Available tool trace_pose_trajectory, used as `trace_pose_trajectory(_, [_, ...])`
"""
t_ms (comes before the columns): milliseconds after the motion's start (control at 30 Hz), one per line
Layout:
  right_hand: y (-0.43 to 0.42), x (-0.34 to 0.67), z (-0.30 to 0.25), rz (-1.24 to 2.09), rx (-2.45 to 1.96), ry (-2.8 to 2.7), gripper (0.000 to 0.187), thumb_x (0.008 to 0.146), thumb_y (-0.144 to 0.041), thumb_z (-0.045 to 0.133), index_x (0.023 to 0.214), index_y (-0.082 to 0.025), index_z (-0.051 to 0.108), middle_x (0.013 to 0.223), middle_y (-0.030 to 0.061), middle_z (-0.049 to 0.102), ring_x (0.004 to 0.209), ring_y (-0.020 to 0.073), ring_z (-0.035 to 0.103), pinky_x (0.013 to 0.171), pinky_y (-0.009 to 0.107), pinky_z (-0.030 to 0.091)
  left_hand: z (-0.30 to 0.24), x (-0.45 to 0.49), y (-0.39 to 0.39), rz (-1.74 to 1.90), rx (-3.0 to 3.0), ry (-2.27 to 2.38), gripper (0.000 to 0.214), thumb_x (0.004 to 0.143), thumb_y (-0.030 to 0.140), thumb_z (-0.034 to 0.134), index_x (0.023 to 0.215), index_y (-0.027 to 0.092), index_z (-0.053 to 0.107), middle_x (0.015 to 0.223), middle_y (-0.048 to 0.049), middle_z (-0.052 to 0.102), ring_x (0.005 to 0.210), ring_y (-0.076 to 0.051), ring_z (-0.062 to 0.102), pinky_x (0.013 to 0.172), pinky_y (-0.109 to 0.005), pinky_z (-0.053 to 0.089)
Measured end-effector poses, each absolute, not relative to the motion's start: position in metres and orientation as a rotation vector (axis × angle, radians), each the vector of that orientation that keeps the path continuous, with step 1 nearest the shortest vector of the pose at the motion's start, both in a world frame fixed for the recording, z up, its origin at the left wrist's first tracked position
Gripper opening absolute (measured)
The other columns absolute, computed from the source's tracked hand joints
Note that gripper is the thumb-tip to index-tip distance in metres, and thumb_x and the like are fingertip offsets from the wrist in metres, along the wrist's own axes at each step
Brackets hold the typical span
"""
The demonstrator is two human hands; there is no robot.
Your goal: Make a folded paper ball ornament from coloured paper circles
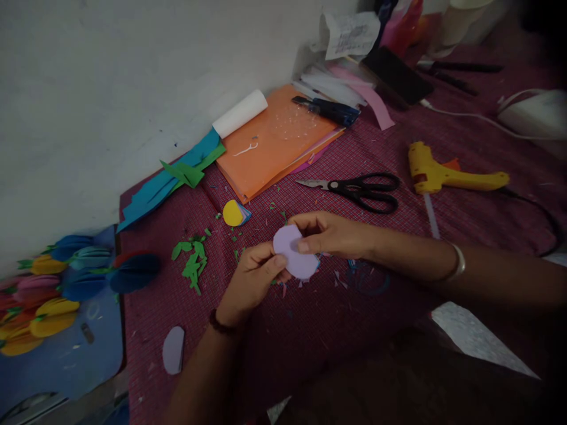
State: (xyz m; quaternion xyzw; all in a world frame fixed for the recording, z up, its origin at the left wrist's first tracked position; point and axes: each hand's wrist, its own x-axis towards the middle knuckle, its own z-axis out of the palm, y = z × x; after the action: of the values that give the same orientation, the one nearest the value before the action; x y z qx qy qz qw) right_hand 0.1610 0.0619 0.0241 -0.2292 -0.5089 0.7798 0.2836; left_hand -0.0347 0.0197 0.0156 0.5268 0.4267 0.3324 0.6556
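Note:
Between my two hands is a lilac paper disc (296, 260), with a thin blue edge showing at its lower right. My left hand (257, 271) pinches its left side, thumb on top. My right hand (325, 234) grips the upper right side, thumb flat on the paper. A half-round folded lilac piece (173, 350) lies by my left forearm. Beyond my hands are a small stack of round papers with yellow on top (232, 213) and black-handled scissors (354, 188). Green paper cutouts (192, 260) are heaped to the left.
A yellow glue gun (456, 171) lies at right. Orange sheets (266, 141) bear a dark-handled tool (328, 110); blue paper strips (163, 189) run along the wall. Colourful paper ornaments (57, 316) rest on a blue surface at left. A phone (396, 75) is at back.

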Motion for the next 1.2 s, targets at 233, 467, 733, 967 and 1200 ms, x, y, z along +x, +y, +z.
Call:
trace_pose_trajectory(233, [0.063, 0.164, 0.019, 2.267, -0.51, -1.298, 0.04, 0.068, -0.043, 0.077, 0.083, -0.014, 0.055, 0.068, -0.0038, 0.059, 0.053, 0.0062, 0.054, 0.05, 0.018, 0.044, 0.011, -0.04, 0.015, 0.727, 1.14, 0.816, 0.037, 0.078, 0.053, 0.066, 0.076, 0.016, 0.069, 0.062, -0.0016, 0.06, 0.055, -0.011, 0.051, 0.053, -0.023, 0.043])
trace_pose_trajectory(467, [0.065, 0.162, 0.023, 1.986, -0.746, -1.583, 0.027, 0.072, -0.038, 0.064, 0.073, -0.017, 0.048, 0.062, -0.0049, 0.05, 0.052, 0.007, 0.045, 0.049, 0.021, 0.037, 0.01, -0.043, 0.02, 0.76, 1.234, 0.869, 0.033, 0.082, 0.048, 0.063, 0.081, 0.016, 0.069, 0.067, -0.0018, 0.062, 0.06, -0.011, 0.053, 0.058, -0.023, 0.042])
trace_pose_trajectory(733, [0.059, 0.159, 0.027, 0.818, -1.163, -2.078, 0.012, 0.074, -0.019, 0.054, 0.066, -0.018, 0.045, 0.059, -0.0053, 0.044, 0.053, 0.0071, 0.037, 0.052, 0.023, 0.022, 0.022, -0.024, 0.023, 0.979, 1.434, 1.142, 0.037, 0.082, 0.043, 0.064, 0.059, 0.017, 0.052, 0.057, 0.0028, 0.049, 0.056, -0.009, 0.043, 0.056, -0.022, 0.035])
trace_pose_trajectory(967, [0.056, 0.157, 0.027, 0.883, -1.139, -2.029, 0.011, 0.075, -0.021, 0.052, 0.067, -0.018, 0.044, 0.059, -0.005, 0.046, 0.053, 0.0075, 0.041, 0.051, 0.022, 0.024, 0.016, -0.019, 0.022, 1.003, 1.23, 1.081, 0.026, 0.083, 0.039, 0.064, 0.102, 0.021, 0.064, 0.089, -0.0008, 0.064, 0.076, -0.013, 0.057, 0.072, -0.024, 0.045])
trace_pose_trajectory(1200, [0.054, 0.158, 0.028, 0.602, -1.227, -2.148, 0.007, 0.076, -0.019, 0.051, 0.072, -0.018, 0.045, 0.065, -0.0024, 0.047, 0.059, 0.0102, 0.041, 0.056, 0.024, 0.024, 0.032, -0.003, 0.006, 0.95, 1.575, 1.366, 0.02, 0.087, 0.026, 0.057, 0.102, 0.018, 0.067, 0.083, -0.0003, 0.068, 0.074, -0.013, 0.057, 0.071, -0.024, 0.044])
